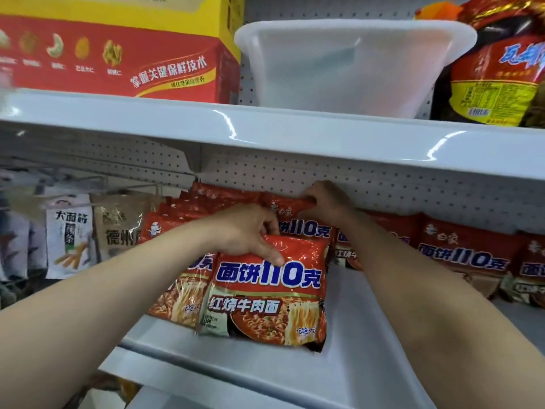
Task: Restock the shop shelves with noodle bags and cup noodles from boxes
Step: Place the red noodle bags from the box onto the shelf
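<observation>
Red noodle bags stand in rows on the white middle shelf (348, 314). The front bag (271, 293) leans upright, and my left hand (247, 231) grips its top edge, thumb on the front. Behind it stands a second red bag (298, 228); my right hand (324, 202) pinches its top edge near the pegboard back wall. More red bags (460, 252) lie stacked to the right, and others (174, 214) are lined up behind on the left.
Above, the upper shelf (265, 128) carries a red and yellow carton (118, 54), a translucent white tub (351, 66) and a large noodle multipack (495, 78). White and beige snack packets (70, 234) hang at the left. Bare shelf surface shows right of the front bag.
</observation>
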Motion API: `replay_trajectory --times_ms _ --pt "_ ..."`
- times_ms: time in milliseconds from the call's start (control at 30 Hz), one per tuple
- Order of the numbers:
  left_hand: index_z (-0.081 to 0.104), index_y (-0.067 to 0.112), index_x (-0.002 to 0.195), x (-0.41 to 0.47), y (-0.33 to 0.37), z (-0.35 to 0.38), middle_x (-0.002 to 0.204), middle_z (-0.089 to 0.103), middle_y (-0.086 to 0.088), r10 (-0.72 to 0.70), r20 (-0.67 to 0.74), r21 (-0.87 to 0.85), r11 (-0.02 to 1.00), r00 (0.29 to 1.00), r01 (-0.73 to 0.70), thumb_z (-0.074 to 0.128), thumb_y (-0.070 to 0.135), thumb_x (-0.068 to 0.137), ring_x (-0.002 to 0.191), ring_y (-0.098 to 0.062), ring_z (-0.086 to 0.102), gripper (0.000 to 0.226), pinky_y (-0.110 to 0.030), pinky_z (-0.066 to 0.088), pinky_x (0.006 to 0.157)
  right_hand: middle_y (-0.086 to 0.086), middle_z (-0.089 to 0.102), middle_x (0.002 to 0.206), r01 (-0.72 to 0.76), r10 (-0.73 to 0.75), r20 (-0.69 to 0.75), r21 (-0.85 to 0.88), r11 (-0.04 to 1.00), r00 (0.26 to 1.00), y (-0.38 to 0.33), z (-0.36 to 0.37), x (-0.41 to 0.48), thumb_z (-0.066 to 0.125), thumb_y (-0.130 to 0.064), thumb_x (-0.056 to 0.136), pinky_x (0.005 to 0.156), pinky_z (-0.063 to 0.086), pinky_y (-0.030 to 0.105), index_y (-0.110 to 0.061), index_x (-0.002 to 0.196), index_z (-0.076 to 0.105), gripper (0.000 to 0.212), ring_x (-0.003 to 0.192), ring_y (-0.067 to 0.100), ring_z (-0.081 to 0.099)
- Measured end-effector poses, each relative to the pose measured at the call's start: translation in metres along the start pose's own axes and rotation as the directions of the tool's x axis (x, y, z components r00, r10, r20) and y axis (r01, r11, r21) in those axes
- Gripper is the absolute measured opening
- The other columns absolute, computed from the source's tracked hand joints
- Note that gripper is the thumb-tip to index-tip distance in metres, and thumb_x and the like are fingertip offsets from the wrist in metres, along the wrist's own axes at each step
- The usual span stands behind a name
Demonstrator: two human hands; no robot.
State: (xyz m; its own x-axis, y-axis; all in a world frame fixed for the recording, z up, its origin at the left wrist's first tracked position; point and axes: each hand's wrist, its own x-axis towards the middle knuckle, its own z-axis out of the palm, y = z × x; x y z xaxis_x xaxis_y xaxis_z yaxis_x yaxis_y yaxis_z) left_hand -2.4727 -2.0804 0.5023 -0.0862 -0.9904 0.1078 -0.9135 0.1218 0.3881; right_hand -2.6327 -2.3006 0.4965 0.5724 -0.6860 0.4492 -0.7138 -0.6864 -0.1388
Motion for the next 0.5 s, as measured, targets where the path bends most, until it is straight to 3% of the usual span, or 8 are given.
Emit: replay_trajectory --times_ms 133,233,400,500 --pt "0.058 0.026 0.119 0.023 0.015 0.004 0.123 0.06 0.005 0.048 -0.018 0.073 0.996 0.999 -0.047 0.08 0.047 0.073 0.105 -0.012 0.055 0.056 -0.025 0.044 0.084 0.002 0.057 0.137 -0.008 0.008 -0.127 0.004 1.0 0.992 0.016 -0.011 -0.009 0.077 -0.05 0.079 0.101 0.044 0.038 -0.026 0.132 0.061 0.061 0.124 0.022 0.051" --pt "0.056 0.024 0.122 0.049 0.023 0.006 0.127 0.06 0.003 0.068 -0.03 0.138 0.988 0.997 -0.063 0.079 0.047 0.075 0.103 -0.014 0.056 0.057 -0.025 0.043 0.077 0.003 0.058 0.138 -0.016 0.017 -0.165 0.009 1.0 0.986 0.036 -0.026 -0.019 0.072 -0.049 0.085 0.101 0.045 0.038 -0.024 0.131 0.062 0.053 0.125 0.022 0.052" --pt "0.057 0.021 0.127 0.091 0.021 0.009 0.129 0.058 0.0 0.042 -0.105 0.12 0.992 0.994 -0.029 0.08 0.036 0.078 0.109 -0.021 0.058 0.056 -0.027 0.043 0.08 -0.003 0.061 0.133 -0.047 0.054 -0.191 0.044 0.998 0.98 0.06 -0.042 -0.042 0.067 -0.053 0.088 0.1 0.048 0.041 -0.027 0.127 0.065 0.047 0.12 0.018 0.056" --pt "0.06 0.024 0.122 0.113 0.012 0.014 0.126 0.06 0.0 0.03 -0.181 0.13 0.992 0.983 -0.007 0.08 0.034 0.077 0.11 -0.022 0.058 0.051 -0.033 0.048 0.088 -0.002 0.064 0.128 -0.036 0.04 -0.226 0.021 0.999 0.973 0.07 -0.048 -0.058 0.068 -0.049 0.089 0.097 0.047 0.037 -0.024 0.124 0.068 0.043 0.118 0.018 0.057"
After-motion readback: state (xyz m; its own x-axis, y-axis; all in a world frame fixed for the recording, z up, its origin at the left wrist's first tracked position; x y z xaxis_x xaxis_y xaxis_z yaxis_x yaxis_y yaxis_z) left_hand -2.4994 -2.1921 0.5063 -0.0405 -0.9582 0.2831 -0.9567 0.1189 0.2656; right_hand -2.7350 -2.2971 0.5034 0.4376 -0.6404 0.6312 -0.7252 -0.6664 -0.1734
